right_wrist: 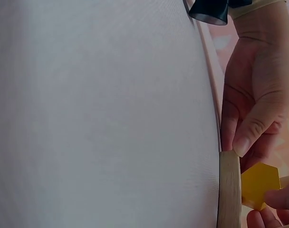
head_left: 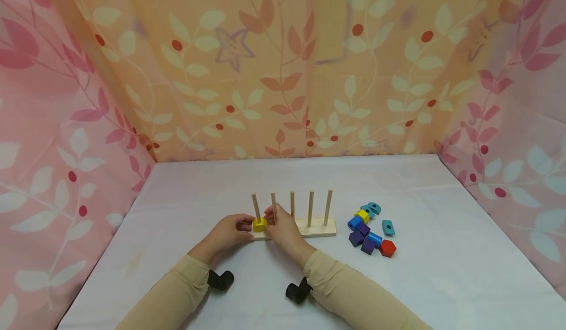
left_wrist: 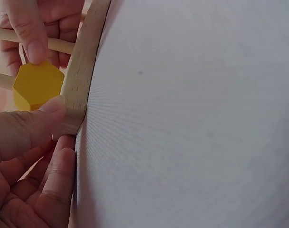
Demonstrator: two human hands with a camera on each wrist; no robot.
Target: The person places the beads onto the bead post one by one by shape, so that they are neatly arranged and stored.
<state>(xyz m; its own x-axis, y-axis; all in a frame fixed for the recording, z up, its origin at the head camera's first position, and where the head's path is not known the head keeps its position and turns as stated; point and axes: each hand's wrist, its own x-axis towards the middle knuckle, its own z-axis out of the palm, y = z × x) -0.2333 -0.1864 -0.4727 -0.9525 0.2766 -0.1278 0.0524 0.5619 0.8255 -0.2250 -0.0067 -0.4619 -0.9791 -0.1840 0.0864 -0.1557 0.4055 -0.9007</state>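
Observation:
A yellow hexagonal block [head_left: 259, 224] sits low on the leftmost peg of a wooden peg stand [head_left: 322, 228], which has several upright pegs. My left hand [head_left: 233, 232] grips the left end of the stand's base; in the left wrist view its thumb [left_wrist: 49, 111] lies against the end, beside the block. With my right hand [head_left: 285, 229] I pinch the yellow block from its right side; its thumb [right_wrist: 282, 197] rests on the block in the right wrist view. Part of the stand's base is hidden behind the right hand.
Right of the stand lies a loose group of coloured blocks: purple ones [head_left: 368, 245], blue ones [head_left: 354, 223], a yellow one [head_left: 362, 215], teal ones [head_left: 388, 227] and a red hexagonal one [head_left: 387, 248]. A white cloth [head_left: 420, 281] covers the table. Patterned curtains [head_left: 283, 74] enclose it.

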